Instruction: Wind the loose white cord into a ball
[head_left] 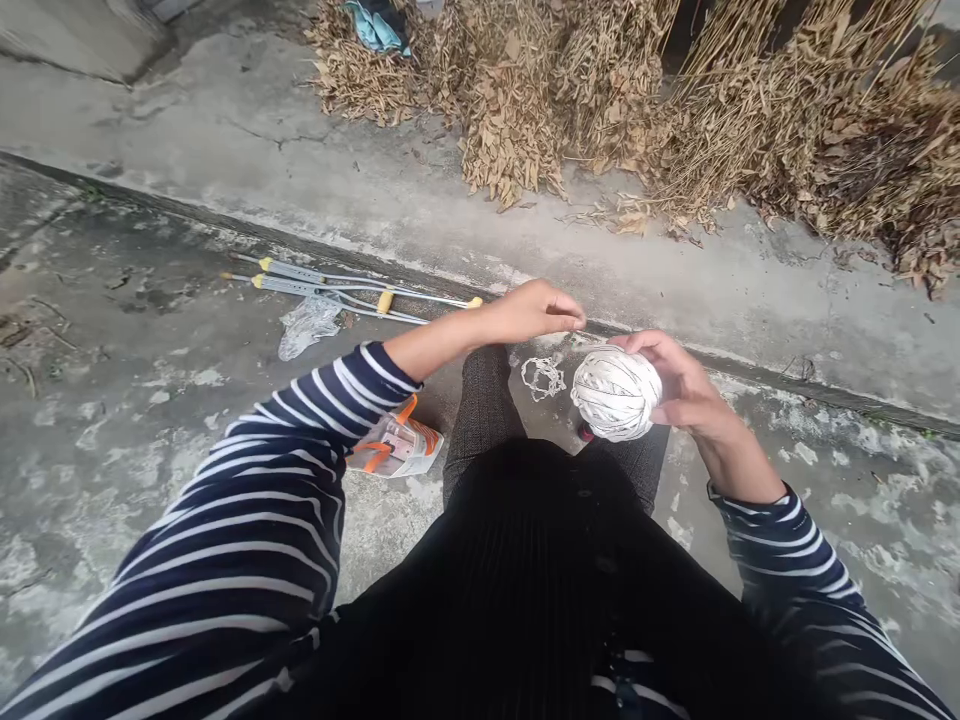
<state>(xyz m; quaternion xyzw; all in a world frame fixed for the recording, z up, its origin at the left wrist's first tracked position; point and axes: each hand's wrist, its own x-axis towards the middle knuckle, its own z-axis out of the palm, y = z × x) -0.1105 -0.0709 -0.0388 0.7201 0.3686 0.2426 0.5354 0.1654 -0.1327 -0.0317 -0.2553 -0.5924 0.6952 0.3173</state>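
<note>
A large ball of white cord (pixel 616 393) is held in my right hand (pixel 679 385), whose thumb and fingers wrap its right side and top. Up and to the left of the ball, my left hand (pixel 534 310) has its fingers curled together in a pinch; whatever is between the fingertips is too small to make out. Loose white cord (pixel 543 378) lies in a loose tangle on the ground between my legs, just left of the ball.
Two crutches (pixel 322 285) lie on the concrete at the left, beside a crumpled clear plastic bag (pixel 309 325). A bag with orange handles (pixel 401 448) stands near my left leg. Dry plant bundles (pixel 615 90) line the raised ledge (pixel 300 190) ahead.
</note>
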